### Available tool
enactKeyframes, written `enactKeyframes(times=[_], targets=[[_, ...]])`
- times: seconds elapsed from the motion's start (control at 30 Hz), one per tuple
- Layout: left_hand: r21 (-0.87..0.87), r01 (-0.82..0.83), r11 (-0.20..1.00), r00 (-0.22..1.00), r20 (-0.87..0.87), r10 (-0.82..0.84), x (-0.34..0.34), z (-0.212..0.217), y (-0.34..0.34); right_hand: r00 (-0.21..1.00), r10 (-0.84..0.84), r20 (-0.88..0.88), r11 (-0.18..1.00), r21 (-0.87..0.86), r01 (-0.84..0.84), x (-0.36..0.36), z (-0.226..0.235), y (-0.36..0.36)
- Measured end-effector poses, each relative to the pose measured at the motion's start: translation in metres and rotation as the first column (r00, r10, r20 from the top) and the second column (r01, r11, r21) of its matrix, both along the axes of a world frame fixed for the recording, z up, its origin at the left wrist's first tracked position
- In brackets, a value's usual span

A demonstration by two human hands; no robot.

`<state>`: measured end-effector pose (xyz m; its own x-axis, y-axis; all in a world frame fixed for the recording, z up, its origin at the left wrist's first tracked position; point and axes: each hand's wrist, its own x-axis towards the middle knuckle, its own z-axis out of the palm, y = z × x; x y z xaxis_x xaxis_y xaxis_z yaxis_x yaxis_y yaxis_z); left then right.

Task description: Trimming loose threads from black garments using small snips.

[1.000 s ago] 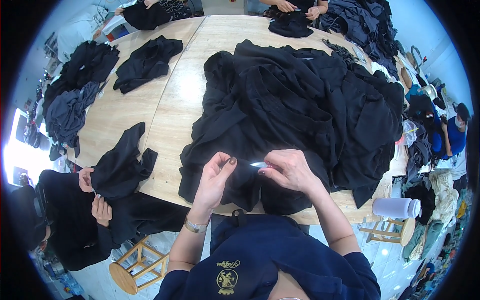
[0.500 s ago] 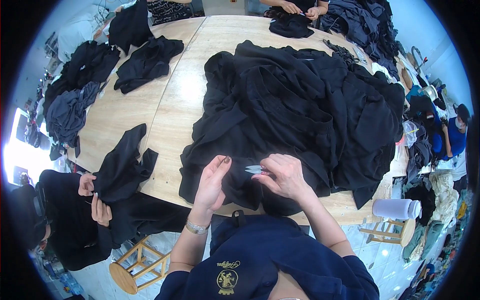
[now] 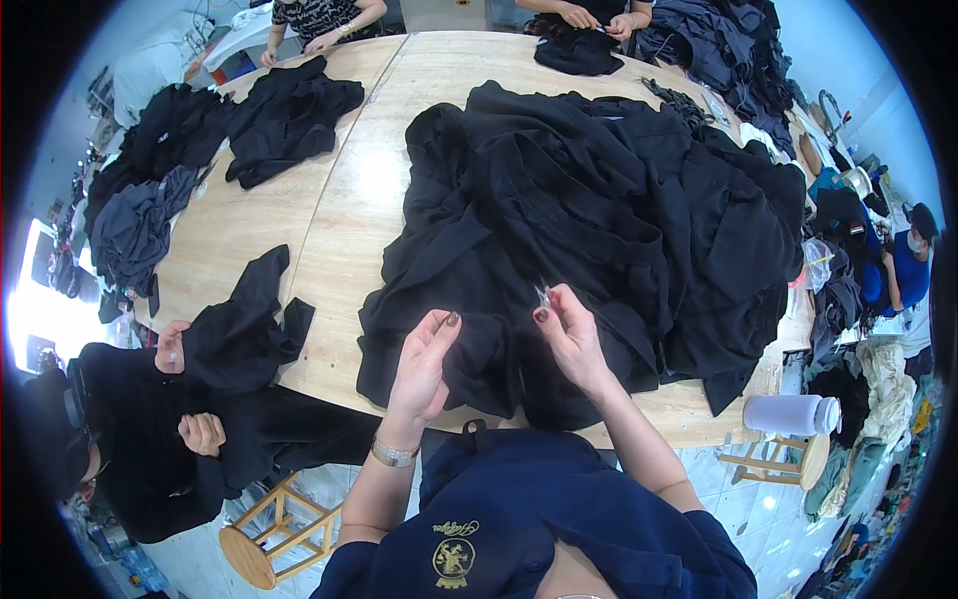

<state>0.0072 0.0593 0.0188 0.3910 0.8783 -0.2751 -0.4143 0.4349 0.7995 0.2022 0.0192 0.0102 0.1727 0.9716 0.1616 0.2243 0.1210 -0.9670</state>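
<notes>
A: Both hands are up over the near edge of the big heap of black garments (image 3: 599, 220), which sprawls across the right half of the wooden table (image 3: 339, 230).

B: The right hand (image 3: 571, 334) is pinching a small pale tool (image 3: 542, 295) between thumb and fingertips; too small to say what kind.

A: The left hand (image 3: 424, 364) is half curled, fingers loosely bent, resting on the dark cloth just left of the right one. Whether it grips the cloth, I cannot tell.

B: On the left, a seated person's hand (image 3: 172, 344) touches a separate black garment (image 3: 244, 329). A white bottle (image 3: 793, 414) lies on a stool (image 3: 783, 461) at near right.
</notes>
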Motion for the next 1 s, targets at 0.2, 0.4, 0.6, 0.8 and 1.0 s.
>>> enactKeyframes(times=[0.2, 0.4, 0.6, 0.8, 1.0], targets=[[0.18, -0.007, 0.984, 0.993, -0.112, 0.027, 0.002, -0.008, 0.002, 0.974, 0.17, -0.151, 0.984, 0.086, -0.159, -0.017, -0.017, 0.012], [0.81, 0.092, 0.579, 0.995, -0.093, -0.028, -0.03, 0.118, -0.011, 0.986, -0.163, 0.047, 0.987, 0.026, 0.162, 0.011, -0.08, 0.027], [0.856, -0.198, -0.478, 0.216, -0.437, -0.873, -0.075, 0.216, -0.055, 0.959, -0.192, -0.209, 0.98, -0.083, 0.178, 0.022, -0.094, 0.029], [0.878, -0.144, -0.456, 0.617, -0.28, -0.736, -0.073, 0.225, -0.065, 0.93, -0.22, -0.293, 0.975, -0.1, 0.199, 0.017, -0.101, 0.03], [0.814, -0.192, -0.548, 0.646, -0.316, -0.695, -0.08, 0.226, -0.068, 0.919, -0.225, -0.325, 0.974, -0.094, 0.205, 0.018, -0.096, 0.027]])
